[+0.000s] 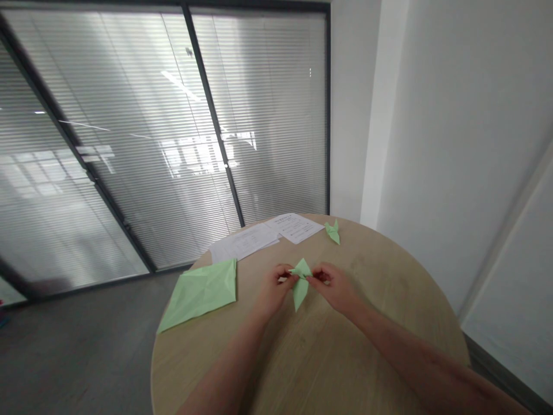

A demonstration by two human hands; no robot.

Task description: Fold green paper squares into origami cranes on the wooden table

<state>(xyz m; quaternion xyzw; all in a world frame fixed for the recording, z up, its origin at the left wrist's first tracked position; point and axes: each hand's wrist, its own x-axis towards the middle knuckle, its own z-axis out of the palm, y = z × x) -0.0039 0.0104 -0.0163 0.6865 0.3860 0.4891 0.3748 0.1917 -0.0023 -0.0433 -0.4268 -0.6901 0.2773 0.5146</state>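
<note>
Between my two hands, over the middle of the table, is a folded piece of light green paper (301, 294), with one pointed end toward me and another pointing away. My left hand (279, 285) pinches its left side between thumb and fingers. On the opposite side, my right hand (329, 281) has its thumb and fingertips closed on the paper's edge. The fingertips cover part of the folds at the centre. A second folded green paper figure (332, 231), with pointed tips, lies apart from my hands near the far edge.
The round wooden table (371, 369) carries a stack of green paper sheets (203, 293) at the left. Printed white sheets (246, 241) overlap along the far edge. Beyond stands a glass partition with blinds (276, 115); a white wall (466, 144) rises at the right.
</note>
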